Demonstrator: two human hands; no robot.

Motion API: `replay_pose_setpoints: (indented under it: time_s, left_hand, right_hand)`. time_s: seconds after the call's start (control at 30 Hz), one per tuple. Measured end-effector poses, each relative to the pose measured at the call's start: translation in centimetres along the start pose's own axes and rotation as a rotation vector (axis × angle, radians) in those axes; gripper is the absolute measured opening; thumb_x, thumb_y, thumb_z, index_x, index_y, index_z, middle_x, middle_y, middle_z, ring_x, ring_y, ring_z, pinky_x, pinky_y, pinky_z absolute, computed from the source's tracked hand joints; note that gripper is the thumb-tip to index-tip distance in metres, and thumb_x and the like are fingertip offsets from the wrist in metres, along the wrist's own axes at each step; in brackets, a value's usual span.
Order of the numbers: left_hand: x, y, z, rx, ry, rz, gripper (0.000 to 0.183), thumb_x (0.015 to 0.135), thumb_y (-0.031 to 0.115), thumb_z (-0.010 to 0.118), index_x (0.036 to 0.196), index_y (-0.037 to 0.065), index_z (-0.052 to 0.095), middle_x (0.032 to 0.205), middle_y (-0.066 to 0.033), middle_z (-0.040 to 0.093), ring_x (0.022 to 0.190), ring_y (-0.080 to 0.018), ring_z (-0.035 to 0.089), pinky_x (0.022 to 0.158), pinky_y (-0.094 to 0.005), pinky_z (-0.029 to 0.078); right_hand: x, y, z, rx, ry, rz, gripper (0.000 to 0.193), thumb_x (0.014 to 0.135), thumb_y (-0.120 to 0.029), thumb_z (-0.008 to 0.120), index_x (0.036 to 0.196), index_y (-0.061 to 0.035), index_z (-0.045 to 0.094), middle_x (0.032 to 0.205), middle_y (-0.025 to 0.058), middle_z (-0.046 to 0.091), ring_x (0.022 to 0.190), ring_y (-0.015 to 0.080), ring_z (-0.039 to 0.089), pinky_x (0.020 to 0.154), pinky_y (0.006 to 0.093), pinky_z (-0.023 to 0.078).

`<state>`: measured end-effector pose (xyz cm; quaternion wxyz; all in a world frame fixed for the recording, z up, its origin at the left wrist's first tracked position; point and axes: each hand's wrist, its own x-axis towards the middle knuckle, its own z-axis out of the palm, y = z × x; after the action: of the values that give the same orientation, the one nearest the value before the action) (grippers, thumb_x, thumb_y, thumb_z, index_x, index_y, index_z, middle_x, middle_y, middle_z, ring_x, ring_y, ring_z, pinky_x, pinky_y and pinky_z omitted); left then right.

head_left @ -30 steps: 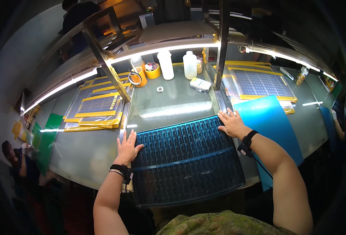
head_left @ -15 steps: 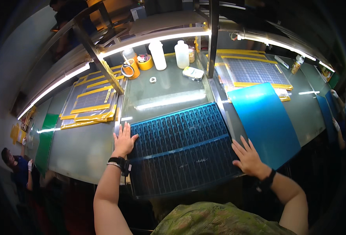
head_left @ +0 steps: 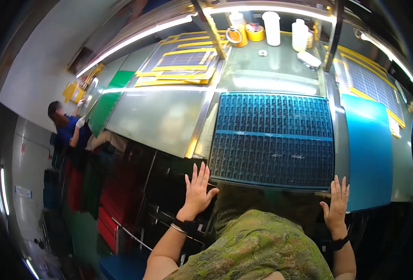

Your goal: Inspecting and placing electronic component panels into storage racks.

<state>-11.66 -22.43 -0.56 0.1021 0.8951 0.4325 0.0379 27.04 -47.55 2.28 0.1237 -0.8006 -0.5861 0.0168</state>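
A dark patterned panel (head_left: 274,156) with blue edges and a blue band across it lies flat on the bench in front of me. My left hand (head_left: 197,192) hangs just off its near left corner, fingers stretched up and thumb out, holding nothing. At the near right corner is my right hand (head_left: 337,205), its fingers straight and close beside the panel's edge; whether they touch it I cannot tell. To the right of the panel lies a plain blue sheet (head_left: 370,149).
Yellow-edged sheets (head_left: 181,63) are stacked at the back left, more (head_left: 372,84) at the back right. White bottles (head_left: 272,29) and orange tape rolls (head_left: 237,35) stand behind the panel. A co-worker (head_left: 68,126) handles a green sheet (head_left: 106,109) at the far left. Metal posts (head_left: 335,37) rise from the bench.
Both hands have drawn back toward me, the left off the panel's left edge to below its near corner. My view has swung left, showing more of the co-worker and floor.
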Motion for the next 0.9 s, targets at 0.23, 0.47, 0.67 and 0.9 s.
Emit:
replay_pose_setpoints:
  time_s: [0.23, 0.47, 0.67, 0.9]
  left_hand:
    - [-0.5, -0.4, 2.7, -0.886, 0.376, -0.449, 0.035, 0.092, 0.03, 0.057, 0.106, -0.001, 0.062, 0.102, -0.012, 0.064, 0.095, -0.0222, 0.06, 0.087, -0.0325, 0.044]
    - [1.3, -0.6, 3.6, -1.411, 0.193, -0.611, 0.024, 0.09, 0.021, 0.06, 0.071, 0.007, 0.059, 0.067, -0.0009, 0.062, 0.062, -0.0092, 0.058, 0.062, -0.0226, 0.045]
    - [5.0, 0.5, -6.4, -1.421, 0.217, -0.44, 0.02, 0.085, 0.018, 0.063, 0.069, 0.006, 0.062, 0.064, -0.0042, 0.063, 0.058, -0.0092, 0.055, 0.059, -0.0228, 0.042]
    - [11.1, 1.2, -24.5, -1.19, 0.588, 0.059, 0.033, 0.094, 0.032, 0.047, 0.09, 0.001, 0.059, 0.084, -0.0073, 0.061, 0.081, -0.0157, 0.058, 0.072, -0.0281, 0.045]
  right_hand:
    - [2.2, 0.2, -0.7, 0.035, 0.023, -0.034, 0.075, 0.067, -0.016, 0.072, 0.134, -0.0028, 0.04, 0.145, 0.0169, 0.032, 0.137, 0.0403, 0.019, 0.111, 0.0535, 0.014]
    - [3.3, 0.1, 0.6, 0.043, 0.045, -0.036, 0.062, 0.069, -0.011, 0.067, 0.129, -0.006, 0.05, 0.145, 0.0175, 0.032, 0.137, 0.0404, 0.019, 0.111, 0.0544, 0.012]
    - [3.8, 1.9, 0.0, 0.0, 0.152, -0.311, 0.035, 0.074, -0.005, 0.059, 0.109, -0.0005, 0.062, 0.126, 0.0198, 0.053, 0.129, 0.0408, 0.036, 0.109, 0.0564, 0.02]
    - [15.1, 6.0, -11.7, 0.362, 0.787, 0.017, 0.019, 0.095, -0.009, 0.049, 0.1, 0.0027, 0.062, 0.09, 0.0095, 0.063, 0.086, 0.017, 0.058, 0.082, 0.0307, 0.046]
